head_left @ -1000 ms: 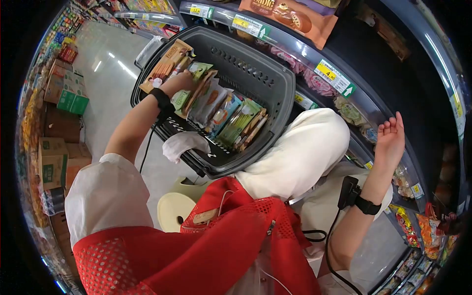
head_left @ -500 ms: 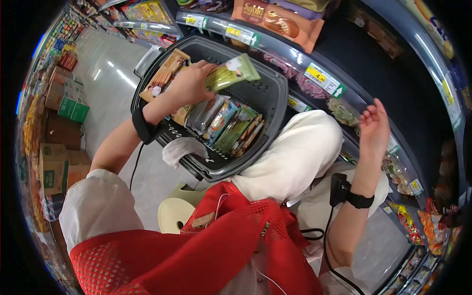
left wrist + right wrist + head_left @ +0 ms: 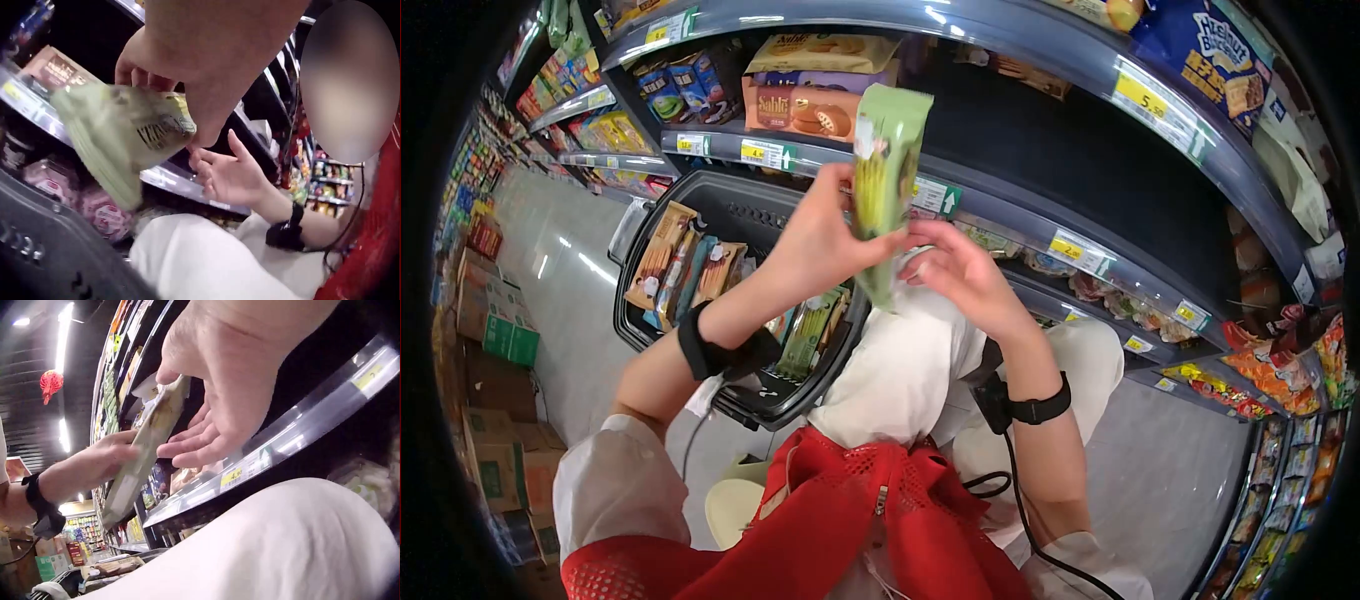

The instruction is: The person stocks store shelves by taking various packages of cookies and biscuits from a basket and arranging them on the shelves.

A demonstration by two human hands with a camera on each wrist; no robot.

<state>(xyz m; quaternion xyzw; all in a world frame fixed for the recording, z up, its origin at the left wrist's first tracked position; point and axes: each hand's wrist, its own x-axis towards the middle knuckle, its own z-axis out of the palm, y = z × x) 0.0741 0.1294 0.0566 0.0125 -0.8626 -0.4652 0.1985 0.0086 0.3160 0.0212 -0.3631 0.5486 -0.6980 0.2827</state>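
Note:
In the head view, my left hand (image 3: 825, 230) grips a green snack packet (image 3: 890, 150) of stick-shaped biscuits, held upright in front of the shelf. Its thumb lies across the lower part of the packet. My right hand (image 3: 972, 280) is raised beside the packet's lower end, fingers loosely bent and close to the left thumb. From the right wrist, the right hand (image 3: 228, 387) shows spread fingers around the near end of the packet (image 3: 140, 462), without a pinch. The left wrist view has the packet (image 3: 119, 134) blurred under the left hand (image 3: 147, 69).
A dark basket (image 3: 735, 195) with several snack packets stands left of my knee. Shelves with price tags (image 3: 1155, 100) run along the front, stocked with orange biscuit packs (image 3: 800, 108) and a blue bag (image 3: 1210, 65). Cartons (image 3: 510, 460) line the aisle at the left.
My left hand has lifted the green packet out of the basket and brought it right, in front of the shelf. The right hand has moved left to meet it. The head view has turned toward the shelves.

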